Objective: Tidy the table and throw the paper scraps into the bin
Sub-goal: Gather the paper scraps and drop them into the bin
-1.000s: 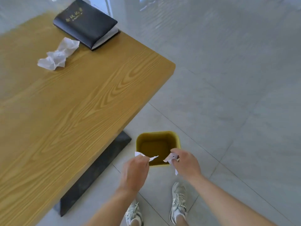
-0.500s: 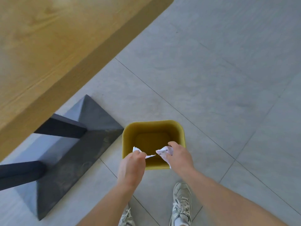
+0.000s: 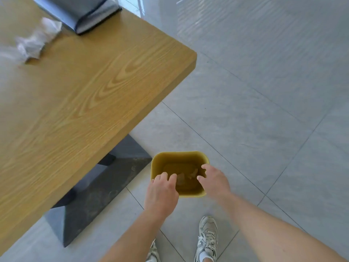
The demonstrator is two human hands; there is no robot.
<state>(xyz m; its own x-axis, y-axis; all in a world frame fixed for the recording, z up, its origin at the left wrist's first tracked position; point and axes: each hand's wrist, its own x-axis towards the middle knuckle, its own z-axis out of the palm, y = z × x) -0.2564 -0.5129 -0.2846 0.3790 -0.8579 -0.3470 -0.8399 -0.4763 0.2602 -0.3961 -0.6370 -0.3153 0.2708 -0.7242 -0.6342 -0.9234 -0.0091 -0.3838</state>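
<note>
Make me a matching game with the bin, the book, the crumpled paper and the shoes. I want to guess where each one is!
Things:
1. bin
2. book
3. crumpled paper
4. shoes

Places:
A. at the table's far corner
B. on the floor, under both open hands
C. on the tabletop, beside the book
D. at the bottom of the picture, on the tiles

Pairs: 1-B, 2-A, 3-C, 4-D

crumpled paper (image 3: 36, 43) blurred, book (image 3: 79, 12) cut off
</note>
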